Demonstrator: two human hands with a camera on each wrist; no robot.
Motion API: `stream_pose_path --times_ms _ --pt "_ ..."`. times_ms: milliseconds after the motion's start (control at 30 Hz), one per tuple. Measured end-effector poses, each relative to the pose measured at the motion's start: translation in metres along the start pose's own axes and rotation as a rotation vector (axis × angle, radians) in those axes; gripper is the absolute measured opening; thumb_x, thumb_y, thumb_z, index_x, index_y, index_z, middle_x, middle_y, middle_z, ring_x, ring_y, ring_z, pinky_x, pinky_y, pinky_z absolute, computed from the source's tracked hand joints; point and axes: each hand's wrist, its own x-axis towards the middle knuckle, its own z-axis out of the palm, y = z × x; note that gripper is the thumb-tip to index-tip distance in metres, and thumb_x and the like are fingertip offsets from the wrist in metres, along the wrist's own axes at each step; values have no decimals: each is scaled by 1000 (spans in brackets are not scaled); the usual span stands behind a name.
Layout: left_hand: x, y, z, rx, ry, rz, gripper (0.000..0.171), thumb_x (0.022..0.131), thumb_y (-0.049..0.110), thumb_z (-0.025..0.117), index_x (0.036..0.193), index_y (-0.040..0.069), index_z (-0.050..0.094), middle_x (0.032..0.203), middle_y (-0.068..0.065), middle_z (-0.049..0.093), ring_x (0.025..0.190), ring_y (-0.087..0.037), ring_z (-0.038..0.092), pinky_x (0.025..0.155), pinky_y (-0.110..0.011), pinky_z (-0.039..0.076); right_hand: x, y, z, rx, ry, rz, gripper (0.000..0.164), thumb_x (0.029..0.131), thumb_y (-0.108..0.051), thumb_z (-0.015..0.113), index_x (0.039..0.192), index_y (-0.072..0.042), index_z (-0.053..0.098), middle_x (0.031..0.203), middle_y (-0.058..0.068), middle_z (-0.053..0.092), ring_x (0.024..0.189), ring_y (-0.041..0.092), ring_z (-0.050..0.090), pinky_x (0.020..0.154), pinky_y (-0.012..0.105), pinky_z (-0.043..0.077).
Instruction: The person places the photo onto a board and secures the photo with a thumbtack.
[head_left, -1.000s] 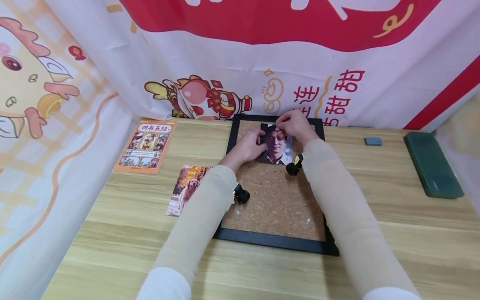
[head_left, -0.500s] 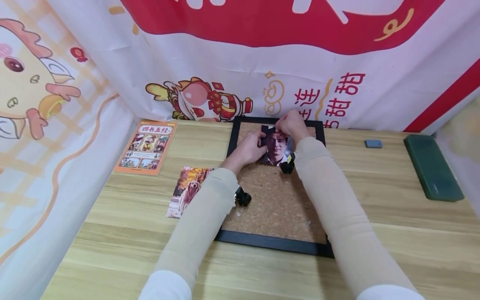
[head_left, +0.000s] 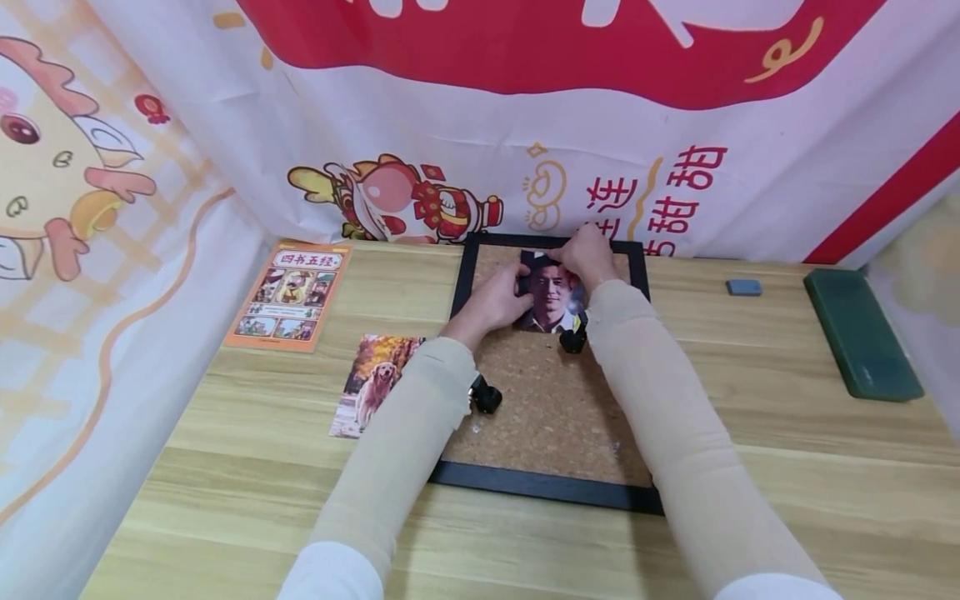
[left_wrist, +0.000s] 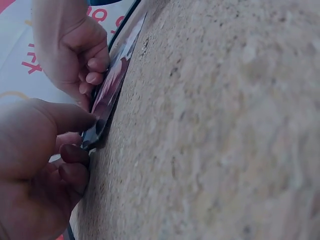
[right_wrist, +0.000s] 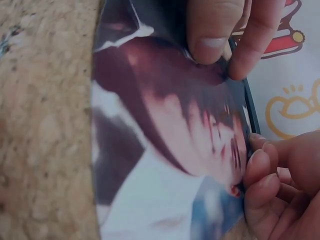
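A portrait photo [head_left: 551,302] lies at the upper part of a black-framed corkboard [head_left: 551,400]. My left hand [head_left: 497,302] pinches its left edge; in the left wrist view the thumb [left_wrist: 75,118] lies over the photo's corner with the fingers bent beside it. My right hand [head_left: 589,257] is at the photo's top edge with curled fingers. The right wrist view shows those fingers [right_wrist: 261,197] touching the edge; whether they pinch anything there is hidden. Small clear bits [head_left: 616,448] sit on the lower cork, too small to identify.
A dog photo [head_left: 375,379] lies left of the board, partly under my left forearm. Further left is an orange comic-style booklet [head_left: 288,298]. To the right are a small blue block [head_left: 743,287] and a dark green case [head_left: 862,333]. A printed cloth [head_left: 420,108] hangs behind the table.
My right wrist and forearm have shifted slightly left, and the right fingers sit lower against the photo's top edge. My left hand stays at the photo's left edge.
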Motion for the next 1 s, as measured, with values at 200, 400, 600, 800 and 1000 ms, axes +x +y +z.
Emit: stream_pose_path --times_ms 200,400,600,800,1000 --pt "-2 2 -2 35 -1 -39 59 105 35 69 157 15 51 130 -6 59 113 -22 60 100 -40 52 -1 4 1 14 -39 -18 29 103 -31 75 91 -6 73 60 -6 60 54 12 59 56 27 47" --pt "-1 3 0 54 11 -12 58 104 35 70 155 13 54 127 -7 59 110 -23 60 97 -39 52 -4 7 1 -15 -55 -56 31 105 -29 71 84 -7 73 67 -2 63 65 16 61 60 29 46" --pt "-10 11 -3 42 20 8 56 104 31 69 154 11 55 120 -8 59 104 -23 59 90 -37 50 -3 11 -5 47 -125 -58 23 108 -21 63 95 -3 69 55 -3 63 44 12 59 46 26 48" --pt "-31 24 -18 -42 25 55 53 103 22 68 151 4 55 112 -11 58 96 -23 56 84 -36 46 -12 16 -14 162 -162 -57 19 109 -19 63 105 -2 70 64 -1 65 50 11 62 50 27 52" --pt "-40 18 -27 -130 76 122 49 103 21 68 148 1 58 93 -4 58 82 -19 54 80 -33 46 -28 19 -25 242 -171 -105 20 110 -18 62 112 1 68 74 5 69 54 12 64 55 30 57"
